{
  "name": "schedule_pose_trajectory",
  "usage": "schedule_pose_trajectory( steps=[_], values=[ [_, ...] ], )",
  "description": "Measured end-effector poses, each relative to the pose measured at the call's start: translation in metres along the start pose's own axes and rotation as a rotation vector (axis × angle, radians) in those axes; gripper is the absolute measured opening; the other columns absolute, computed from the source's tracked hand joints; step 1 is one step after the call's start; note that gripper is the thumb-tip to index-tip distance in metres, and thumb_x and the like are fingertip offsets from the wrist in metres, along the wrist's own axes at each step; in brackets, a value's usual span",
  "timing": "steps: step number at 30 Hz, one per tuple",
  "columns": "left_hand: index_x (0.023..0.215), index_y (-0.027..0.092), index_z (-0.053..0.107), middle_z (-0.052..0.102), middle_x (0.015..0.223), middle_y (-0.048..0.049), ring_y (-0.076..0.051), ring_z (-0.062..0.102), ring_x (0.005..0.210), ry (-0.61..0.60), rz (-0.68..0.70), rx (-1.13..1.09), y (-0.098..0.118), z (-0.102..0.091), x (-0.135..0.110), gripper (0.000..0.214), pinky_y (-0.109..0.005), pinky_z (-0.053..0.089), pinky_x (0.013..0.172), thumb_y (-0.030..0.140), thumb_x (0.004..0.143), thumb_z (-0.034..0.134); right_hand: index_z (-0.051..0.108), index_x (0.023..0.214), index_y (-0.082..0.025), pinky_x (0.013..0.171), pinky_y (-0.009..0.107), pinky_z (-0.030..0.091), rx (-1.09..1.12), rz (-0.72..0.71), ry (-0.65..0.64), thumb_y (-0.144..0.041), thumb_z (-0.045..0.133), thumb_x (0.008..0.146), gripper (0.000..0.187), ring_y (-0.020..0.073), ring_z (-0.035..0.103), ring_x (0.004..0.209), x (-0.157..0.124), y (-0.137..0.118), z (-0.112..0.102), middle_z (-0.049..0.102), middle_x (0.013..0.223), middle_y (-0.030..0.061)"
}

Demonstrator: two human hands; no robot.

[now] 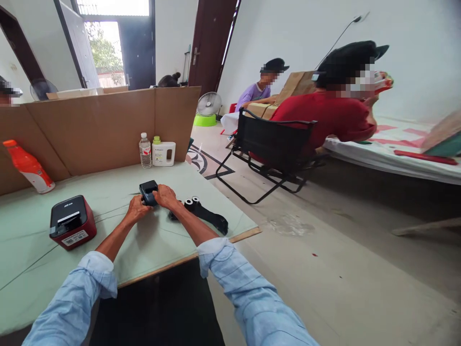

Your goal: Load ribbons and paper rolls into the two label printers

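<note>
A small black box-shaped device (pixel 148 188) with a recess in its top is between my two hands above the pale green tabletop (pixel 118 259). My left hand (pixel 138 210) is closed on its near left side. From the right, my right hand (pixel 166 196) grips its edge, fingers bent over it. Beside my right forearm lies a long black object (pixel 211 217) with two white-centred round ends (pixel 191 201); its kind is unclear. My right wrist partly covers another dark piece (pixel 175 215). A red and black label printer (pixel 72 222) stands to the left.
A brown cardboard screen (pixel 108 129) borders the table's back. Before it stand an orange-capped bottle (pixel 30 168), a clear water bottle (pixel 145 151) and a white jug (pixel 163 153). To the right, a person in red (pixel 324 113) sits in a black folding chair (pixel 273 139).
</note>
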State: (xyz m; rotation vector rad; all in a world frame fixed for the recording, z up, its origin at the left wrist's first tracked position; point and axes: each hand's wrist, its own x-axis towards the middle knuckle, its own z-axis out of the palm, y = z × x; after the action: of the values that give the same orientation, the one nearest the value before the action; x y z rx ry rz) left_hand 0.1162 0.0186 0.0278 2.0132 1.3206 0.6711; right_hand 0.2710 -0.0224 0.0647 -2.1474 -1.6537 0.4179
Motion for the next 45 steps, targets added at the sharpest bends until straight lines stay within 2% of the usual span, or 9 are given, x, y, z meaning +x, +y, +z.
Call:
schedule_pose_trajectory(
  steps=[4,8,13,18,22,26,35,39,45],
  values=[
    [0.101,0.015,0.074,0.075,0.088,-0.0057,-0.023,0.069,0.077,0.036,0.016,0.072,-0.017,-0.028,-0.042,0.037,-0.032,0.054,0.074,0.029,0.067,0.076,0.063,0.131,-0.015,0.103,0.034,0.048,0.040,-0.137,0.014,-0.035,0.044,0.108,0.036,0.0266,0.064,0.124,-0.033,-0.009,0.022,0.069,0.133,0.0166],
    [0.111,0.016,0.073,0.076,0.108,-0.0103,-0.026,0.073,0.087,0.095,0.071,0.157,-0.044,-0.044,-0.086,0.043,-0.038,0.058,0.082,0.030,0.070,0.078,0.061,0.132,-0.015,0.100,0.039,0.051,0.149,-0.250,0.059,-0.036,0.047,0.106,0.037,0.0289,0.064,0.115,-0.064,-0.010,0.064,0.069,0.123,0.0159],
    [0.125,0.017,0.069,0.076,0.114,-0.0118,-0.028,0.074,0.093,0.071,0.088,0.112,-0.067,-0.053,-0.112,0.055,-0.040,0.061,0.083,0.036,0.074,0.081,0.055,0.144,-0.015,0.101,0.043,0.054,0.362,-0.329,0.115,-0.037,0.060,0.099,0.051,0.0284,0.065,0.112,-0.080,0.003,0.105,0.067,0.122,0.0151],
    [0.131,0.017,0.066,0.073,0.125,-0.0137,-0.029,0.074,0.097,0.032,0.085,0.082,-0.075,-0.062,-0.108,0.067,-0.045,0.060,0.090,0.040,0.071,0.084,0.043,0.157,-0.020,0.104,0.045,0.055,0.508,-0.456,0.115,-0.039,0.072,0.093,0.073,0.0281,0.063,0.121,-0.085,0.024,0.115,0.060,0.137,0.0154],
    [0.138,0.016,0.062,0.071,0.128,-0.0144,-0.029,0.073,0.101,-0.004,0.119,0.026,-0.077,-0.062,-0.101,0.075,-0.044,0.060,0.091,0.041,0.071,0.084,0.043,0.157,-0.020,0.112,0.047,0.051,0.478,-0.493,0.126,-0.036,0.074,0.091,0.075,0.0295,0.059,0.130,-0.088,0.028,0.114,0.060,0.140,0.0157],
    [0.144,0.017,0.058,0.067,0.135,-0.0156,-0.029,0.073,0.101,0.023,0.142,-0.024,-0.077,-0.057,-0.096,0.084,-0.044,0.061,0.090,0.044,0.070,0.087,0.043,0.158,-0.018,0.117,0.049,0.047,0.435,-0.510,0.126,-0.034,0.074,0.092,0.075,0.0309,0.055,0.137,-0.089,0.027,0.114,0.057,0.146,0.0182],
    [0.141,0.016,0.062,0.067,0.134,-0.0155,-0.027,0.072,0.103,0.061,0.098,-0.058,-0.075,-0.055,-0.086,0.071,-0.042,0.060,0.091,0.050,0.080,0.078,0.040,0.160,-0.020,0.116,0.051,0.048,0.397,-0.503,0.137,-0.036,0.071,0.094,0.075,0.0320,0.057,0.135,-0.090,0.025,0.112,0.058,0.145,0.0181],
    [0.138,0.017,0.065,0.069,0.130,-0.0145,-0.025,0.072,0.097,0.094,0.070,-0.054,-0.081,-0.054,-0.073,0.070,-0.041,0.060,0.088,0.051,0.078,0.079,0.040,0.161,-0.020,0.116,0.050,0.048,0.412,-0.493,0.139,-0.038,0.070,0.095,0.074,0.0316,0.057,0.135,-0.089,0.024,0.111,0.058,0.146,0.0177],
    [0.142,0.016,0.063,0.066,0.141,-0.0168,-0.025,0.072,0.099,0.090,0.070,-0.062,-0.080,-0.055,-0.056,0.070,-0.040,0.060,0.090,0.047,0.080,0.075,0.037,0.163,-0.021,0.118,0.049,0.048,0.418,-0.508,0.121,-0.037,0.071,0.095,0.077,0.0311,0.056,0.138,-0.086,0.025,0.109,0.056,0.149,0.0173]
  ],
)
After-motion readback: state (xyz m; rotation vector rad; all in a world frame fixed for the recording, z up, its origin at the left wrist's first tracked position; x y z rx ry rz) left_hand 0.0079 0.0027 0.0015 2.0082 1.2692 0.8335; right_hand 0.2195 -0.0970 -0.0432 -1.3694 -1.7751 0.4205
